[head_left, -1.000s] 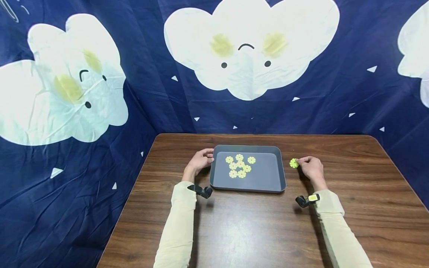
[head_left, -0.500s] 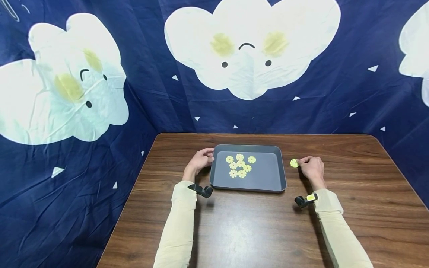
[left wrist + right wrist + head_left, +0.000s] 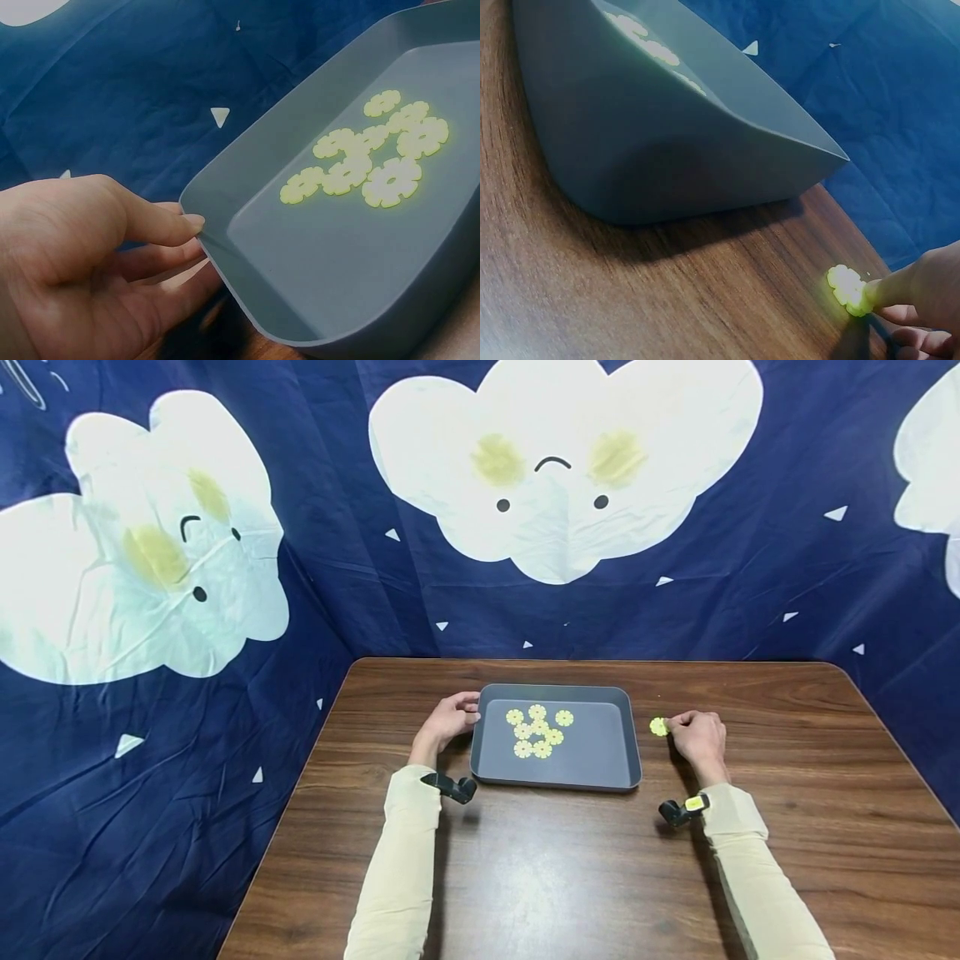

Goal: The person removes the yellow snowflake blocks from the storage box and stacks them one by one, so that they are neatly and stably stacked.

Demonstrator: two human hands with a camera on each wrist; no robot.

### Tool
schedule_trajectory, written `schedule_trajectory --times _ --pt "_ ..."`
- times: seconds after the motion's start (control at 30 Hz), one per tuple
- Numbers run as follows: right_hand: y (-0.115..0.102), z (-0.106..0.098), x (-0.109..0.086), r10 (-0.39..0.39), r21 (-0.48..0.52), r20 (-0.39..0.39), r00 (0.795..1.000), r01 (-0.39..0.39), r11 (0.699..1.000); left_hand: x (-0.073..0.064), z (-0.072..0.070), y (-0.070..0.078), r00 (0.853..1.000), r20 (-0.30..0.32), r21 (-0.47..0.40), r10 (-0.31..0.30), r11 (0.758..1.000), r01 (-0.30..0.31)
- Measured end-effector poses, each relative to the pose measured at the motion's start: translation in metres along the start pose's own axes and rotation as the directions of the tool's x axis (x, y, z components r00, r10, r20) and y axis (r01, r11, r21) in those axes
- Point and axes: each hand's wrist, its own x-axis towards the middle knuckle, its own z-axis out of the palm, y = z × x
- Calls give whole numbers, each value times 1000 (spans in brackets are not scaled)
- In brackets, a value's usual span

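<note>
A dark grey rectangular tray (image 3: pixel 592 743) lies on the wooden table, holding several flat yellow flower-shaped discs (image 3: pixel 542 749), most of them in a touching cluster. At its left end my left hand (image 3: pixel 448 718) grips the wall; in the left wrist view the thumb (image 3: pixel 184 226) lies at the rim and the other fingers are outside and below it. To the right of the tray, my right hand (image 3: pixel 699 737) pinches one yellow-green flower-shaped disc (image 3: pixel 847 288) by its edge, close above the tabletop. The other fingers of that hand are curled under and partly cut off in the right wrist view.
The brown wooden table (image 3: pixel 555 877) extends toward me and to both sides. Behind it and at its sides hangs a dark blue cloth (image 3: pixel 337 527) with white clouds and small triangles. A black wrist camera (image 3: pixel 453 788) sits on each forearm.
</note>
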Motion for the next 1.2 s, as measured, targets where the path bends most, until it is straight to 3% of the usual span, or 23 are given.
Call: schedule_trajectory --times 0.27,0.63,1.2 --pt "0 1 -1 -39 -6 -31 999 39 999 0 0 -1 999 2 40 32 999 -32" --pt "-1 -2 -1 -34 38 -51 998 36 999 0 0 -1 1000 2 23 19 1000 -19" --pt "-44 -14 -12 -98 195 -88 991 114 974 -2 -1 -1 1000 0 21 8 1000 -8"
